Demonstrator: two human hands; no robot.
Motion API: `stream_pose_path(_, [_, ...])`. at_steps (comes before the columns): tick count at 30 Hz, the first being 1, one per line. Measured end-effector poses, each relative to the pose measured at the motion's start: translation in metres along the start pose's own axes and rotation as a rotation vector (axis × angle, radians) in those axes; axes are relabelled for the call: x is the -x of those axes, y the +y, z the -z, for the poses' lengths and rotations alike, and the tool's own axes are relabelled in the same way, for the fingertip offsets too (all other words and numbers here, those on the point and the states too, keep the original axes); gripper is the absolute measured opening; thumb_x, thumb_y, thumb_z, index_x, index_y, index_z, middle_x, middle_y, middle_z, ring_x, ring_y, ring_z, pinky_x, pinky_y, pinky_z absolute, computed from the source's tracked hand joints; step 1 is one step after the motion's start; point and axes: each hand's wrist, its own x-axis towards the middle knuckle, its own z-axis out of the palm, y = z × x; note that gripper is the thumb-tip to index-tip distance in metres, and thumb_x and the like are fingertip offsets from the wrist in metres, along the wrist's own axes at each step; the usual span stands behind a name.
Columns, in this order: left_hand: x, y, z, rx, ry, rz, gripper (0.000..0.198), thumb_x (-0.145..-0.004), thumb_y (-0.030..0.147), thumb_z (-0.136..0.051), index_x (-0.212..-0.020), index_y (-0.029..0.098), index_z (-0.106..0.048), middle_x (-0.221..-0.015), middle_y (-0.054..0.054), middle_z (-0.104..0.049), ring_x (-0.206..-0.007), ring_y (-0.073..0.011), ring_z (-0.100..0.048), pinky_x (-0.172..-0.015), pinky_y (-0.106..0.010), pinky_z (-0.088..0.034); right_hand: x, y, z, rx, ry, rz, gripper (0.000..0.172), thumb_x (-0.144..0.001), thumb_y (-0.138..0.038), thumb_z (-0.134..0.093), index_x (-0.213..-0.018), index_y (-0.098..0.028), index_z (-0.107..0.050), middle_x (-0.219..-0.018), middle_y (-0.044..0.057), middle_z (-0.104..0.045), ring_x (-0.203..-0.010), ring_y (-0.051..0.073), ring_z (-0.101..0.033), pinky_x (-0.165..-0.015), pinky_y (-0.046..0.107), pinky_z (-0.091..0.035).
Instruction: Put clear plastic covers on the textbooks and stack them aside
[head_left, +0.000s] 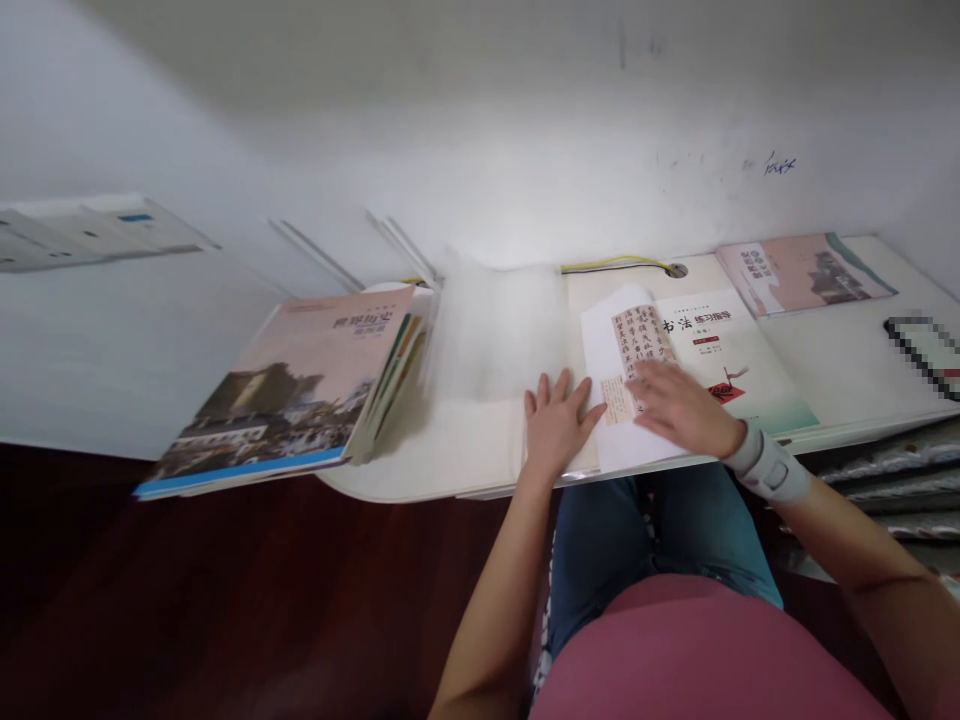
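Observation:
My left hand (559, 422) lies palm down with its fingers spread, at the left edge of a white sheet or cover bearing a strip of calligraphy (636, 325). Across the lower part of that sheet, my right hand (686, 408) rests with its fingers stretched out; a pale band circles the wrist. Beside it on the right is a white calligraphy workbook cover (757, 370) with a red and black picture. Whether sheet and cover belong to one book, I cannot tell. A see-through plastic book cover (495, 335) spreads out left of my hands, its far edge near the wall.
A stack of books topped by a pink history book (300, 370) lies at the left, overhanging the white desk (420, 465). Another pink book (806, 275) lies at the back right. A blurred-out phone (892, 345) is farther right. A yellow cable (619, 262) runs to a desk hole.

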Motion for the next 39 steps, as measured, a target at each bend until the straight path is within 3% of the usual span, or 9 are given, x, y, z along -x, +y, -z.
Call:
stream_pose_path(3, [0.0,0.0,0.0,0.003,-0.011,0.0,0.058,-0.088,0.06,-0.037,-0.135,0.028,-0.05,-0.151,-0.008,-0.035,-0.139,-0.04,-0.022,-0.108,-0.061,-0.022,-0.004,0.039,-0.01,-0.022,0.051,-0.179,0.054,-0.093,-0.041,-0.043,-0.138,-0.012,-0.044,-0.153,0.018,-0.026,-0.141,0.032,-0.021,-0.11,0.054,-0.028])
stream_pose_path(7, [0.0,-0.001,-0.001,0.018,0.006,0.011,0.062,-0.088,0.061,-0.036,-0.138,0.025,-0.046,-0.15,-0.009,-0.035,-0.139,-0.0397,-0.022,-0.109,-0.061,-0.022,-0.004,0.061,-0.027,-0.154,0.012,-0.135,0.06,-0.092,-0.044,-0.042,-0.142,-0.011,-0.036,-0.155,0.017,-0.018,-0.142,0.029,-0.019,-0.112,0.048,-0.029])
stream_pose_path(12, [-0.001,-0.004,-0.005,0.037,0.041,0.037,0.068,-0.089,0.06,-0.034,-0.144,0.02,-0.035,-0.151,-0.012,-0.034,-0.14,-0.0359,-0.023,-0.11,-0.057,-0.023,-0.003,0.055,-0.04,-0.156,0.068,-0.173,0.06,-0.092,-0.043,-0.041,-0.143,-0.011,-0.035,-0.156,0.017,-0.016,-0.144,0.029,-0.013,-0.113,0.05,-0.027])
stream_pose_path(24, [-0.001,-0.002,-0.003,0.038,0.022,0.055,0.067,-0.09,0.06,-0.032,-0.143,0.019,-0.039,-0.15,-0.012,-0.034,-0.14,-0.036,-0.023,-0.11,-0.057,-0.023,-0.014,0.035,-0.05,-0.104,0.081,-0.294,0.056,-0.089,-0.037,-0.048,-0.133,-0.003,-0.046,-0.153,0.023,-0.021,-0.142,0.036,-0.013,-0.113,0.054,-0.025])
stream_pose_path(29, [-0.001,-0.005,-0.006,0.055,0.049,0.035,0.065,-0.088,0.06,-0.037,-0.14,0.021,-0.043,-0.15,-0.013,-0.035,-0.14,-0.0363,-0.024,-0.109,-0.058,-0.024,-0.017,0.042,-0.052,-0.252,0.134,-0.301,0.06,-0.092,-0.047,-0.041,-0.139,-0.011,-0.041,-0.154,0.017,-0.023,-0.144,0.03,-0.013,-0.113,0.052,-0.025])
stream_pose_path(32, [0.0,-0.005,-0.001,0.079,0.15,0.04,0.055,-0.091,0.051,-0.04,-0.135,0.02,-0.048,-0.146,-0.011,-0.041,-0.14,-0.0314,-0.026,-0.111,-0.056,-0.022,-0.013,0.052,-0.049,-0.366,0.148,-0.301,0.063,-0.092,-0.054,-0.037,-0.143,-0.016,-0.037,-0.153,0.015,-0.026,-0.143,0.027,-0.017,-0.113,0.05,-0.028])
stream_pose_path(35, [0.005,0.004,0.007,0.06,0.257,-0.037,0.042,-0.093,0.04,-0.04,-0.124,0.019,-0.058,-0.138,-0.011,-0.052,-0.139,-0.0276,-0.03,-0.114,-0.054,-0.016,-0.001,0.06,-0.043,-0.473,0.18,-0.336,0.066,-0.091,-0.057,-0.036,-0.145,-0.018,-0.033,-0.153,0.013,-0.028,-0.142,0.025,-0.022,-0.111,0.048,-0.033])
stream_pose_path(39, [0.014,0.044,0.011,0.038,0.227,-0.209,0.046,-0.095,0.039,-0.035,-0.127,0.014,-0.055,-0.138,-0.015,-0.051,-0.135,-0.0282,-0.037,-0.113,-0.054,-0.022,0.017,0.062,-0.04,-0.555,0.338,-0.448,0.065,-0.09,-0.058,-0.038,-0.143,-0.02,-0.038,-0.148,0.012,-0.039,-0.137,0.025,-0.034,-0.111,0.047,-0.033])
